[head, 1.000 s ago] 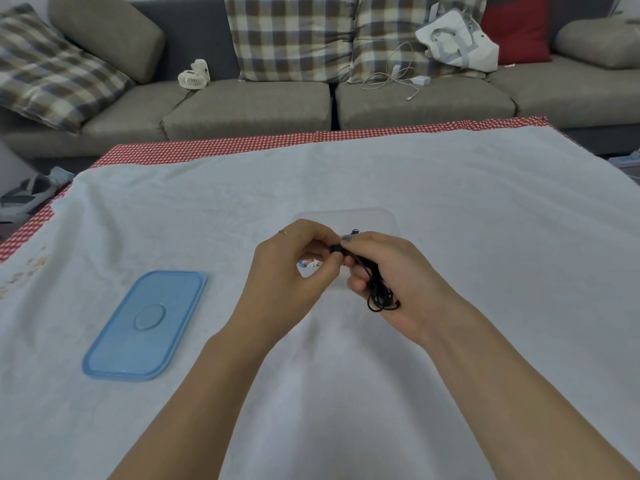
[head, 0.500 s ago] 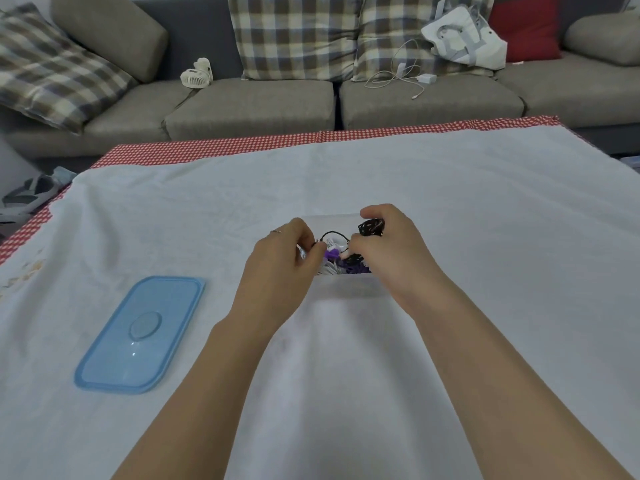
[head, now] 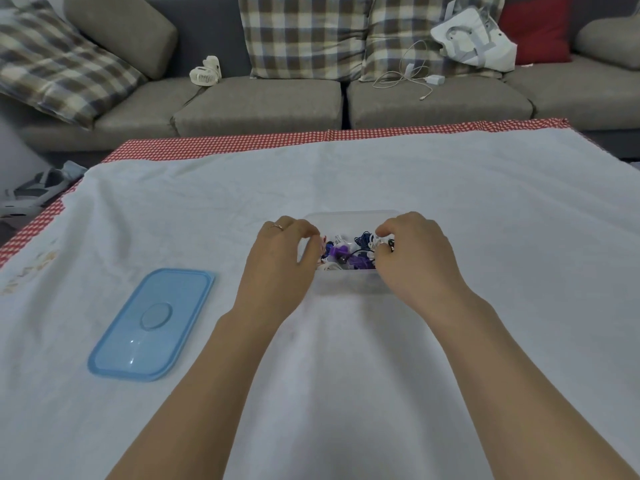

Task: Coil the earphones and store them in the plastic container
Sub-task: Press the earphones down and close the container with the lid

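Observation:
A clear plastic container point(head: 348, 284) stands on the white cloth at the middle of the table. It holds several coiled earphones point(head: 341, 253) in purple, blue, white and black. My left hand point(head: 280, 259) curls round the container's left rim. My right hand point(head: 417, 259) reaches into the right side with its fingers curled down on a black earphone cable point(head: 390, 242); most of that coil is hidden under the fingers.
The container's blue lid point(head: 152, 323) lies flat on the cloth to the left. A red-checked border point(head: 311, 138) marks the table's far edge. Behind it a grey sofa point(head: 259, 105) carries plaid cushions, a small white fan point(head: 206, 72), a white charger cable point(head: 412, 77) and a white bag point(head: 474, 38).
My right hand has carried the black coil forward from above the table down into the container's right side. My left hand let go of the cable and moved to the left rim.

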`<state>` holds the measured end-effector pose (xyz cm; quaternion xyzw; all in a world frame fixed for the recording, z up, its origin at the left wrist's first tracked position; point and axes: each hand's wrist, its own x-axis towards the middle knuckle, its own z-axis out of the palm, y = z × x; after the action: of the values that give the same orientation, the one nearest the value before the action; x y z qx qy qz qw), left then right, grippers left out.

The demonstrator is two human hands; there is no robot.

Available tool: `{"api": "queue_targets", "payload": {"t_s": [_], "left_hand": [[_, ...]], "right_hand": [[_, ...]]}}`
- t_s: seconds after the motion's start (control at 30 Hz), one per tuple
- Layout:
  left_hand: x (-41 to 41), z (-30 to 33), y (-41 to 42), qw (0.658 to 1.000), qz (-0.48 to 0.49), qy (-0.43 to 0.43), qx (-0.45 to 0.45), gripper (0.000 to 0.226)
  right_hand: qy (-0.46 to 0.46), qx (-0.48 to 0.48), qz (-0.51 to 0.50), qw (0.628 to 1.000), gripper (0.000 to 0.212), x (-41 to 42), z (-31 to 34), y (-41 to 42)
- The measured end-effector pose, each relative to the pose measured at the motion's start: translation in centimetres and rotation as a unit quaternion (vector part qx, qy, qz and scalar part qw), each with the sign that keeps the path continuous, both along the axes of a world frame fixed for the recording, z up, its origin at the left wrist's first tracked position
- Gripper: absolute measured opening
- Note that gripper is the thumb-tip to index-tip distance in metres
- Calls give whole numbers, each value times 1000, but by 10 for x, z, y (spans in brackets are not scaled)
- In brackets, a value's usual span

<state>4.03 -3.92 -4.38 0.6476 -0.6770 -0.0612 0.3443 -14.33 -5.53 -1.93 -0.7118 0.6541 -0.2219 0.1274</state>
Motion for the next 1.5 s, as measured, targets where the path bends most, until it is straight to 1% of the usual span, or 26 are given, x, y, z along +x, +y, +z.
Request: {"api": "queue_targets", "payload": {"t_s": [0.07,0.1,0.13,0.23,0.3,0.37,0.43,0.5,0.57,0.63,0.73,0.8,0.87,0.93,1.03,1.13,1.2,1.23,1.3,1.37,1.4,1.43,1.5], "left_hand": [[10,3,5,1000,18,9,-1,17],[16,3,8,1000,31,6,4,18],[25,3,11,999,48,-1,14,21],[54,-2,22,990,113,-33,81,33],[77,-6,32,971,164,-69,158,52],[97,-9,41,939,215,-98,248,80],[116,-14,52,905,255,-100,327,104],[131,-19,61,880,274,-88,378,117],[141,-22,68,872,279,-85,393,121],[145,-21,69,878,280,-86,380,117],[145,-16,71,891,266,-95,355,102],[144,-10,72,904,241,-97,340,85],[139,-1,76,919,212,-84,321,62],[133,10,79,932,185,-100,295,42],[123,34,83,948,167,-152,224,26],[108,60,84,967,142,-177,114,22],[93,72,82,982,101,-149,48,21],[85,75,79,989,78,-124,30,20],[73,76,72,997,34,-67,19,21],[66,71,65,1000,5,-7,20,23],[62,68,59,1000,-3,26,11,20],[59,65,53,999,-4,51,-2,14],[48,62,40,996,-2,88,-27,9]], "right_hand": [[43,1,2,999,31,3,2,5],[46,-11,4,999,31,7,4,7],[28,-24,11,999,32,13,5,11],[-100,-37,63,992,33,43,10,25],[-161,-20,118,980,32,70,8,38],[-219,23,157,963,32,93,3,47],[-257,95,179,945,32,110,-5,52],[-260,158,186,934,32,121,-16,54],[-254,198,185,929,34,127,-24,56],[-253,222,181,924,35,128,-29,57],[-267,226,172,921,36,126,-29,57],[-298,230,161,912,38,125,-26,56],[-340,228,147,900,42,123,-23,54],[-383,224,140,885,44,118,-18,53],[-415,209,147,873,43,108,-6,54],[-441,181,151,866,43,97,3,54],[-468,156,149,857,44,90,7,54],[-475,135,145,857,43,87,9,53],[-462,78,124,875,37,77,10,49],[-419,20,96,903,27,62,10,43],[-404,1,85,911,23,53,10,39],[-402,-4,76,912,19,44,9,35],[-433,12,59,899,16,26,9,27]]}}
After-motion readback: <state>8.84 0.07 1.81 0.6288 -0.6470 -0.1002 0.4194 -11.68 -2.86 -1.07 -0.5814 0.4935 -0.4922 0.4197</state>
